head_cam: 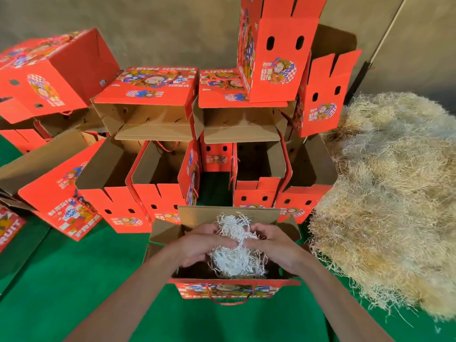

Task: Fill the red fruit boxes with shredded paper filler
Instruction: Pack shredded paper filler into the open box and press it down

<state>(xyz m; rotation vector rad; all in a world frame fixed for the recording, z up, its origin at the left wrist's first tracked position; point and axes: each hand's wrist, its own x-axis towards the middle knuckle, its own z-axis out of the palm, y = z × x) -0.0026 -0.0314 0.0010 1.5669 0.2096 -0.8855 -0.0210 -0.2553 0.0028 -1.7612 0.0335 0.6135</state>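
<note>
At lower centre of the frame, the left hand [206,243] and right hand [274,244], close together, clutch one clump of white shredded paper [237,255] over the open nearest red box [229,290]. Judged step: loading filler; next, release and press down. Count: one filler heap [389,193] at right; at least ten red boxes stacked behind [153,85], exact total unclear.

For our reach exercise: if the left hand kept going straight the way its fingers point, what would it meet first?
The left hand points right, into the paper clump it holds over the open box; just past that, probably the right hand.
</note>
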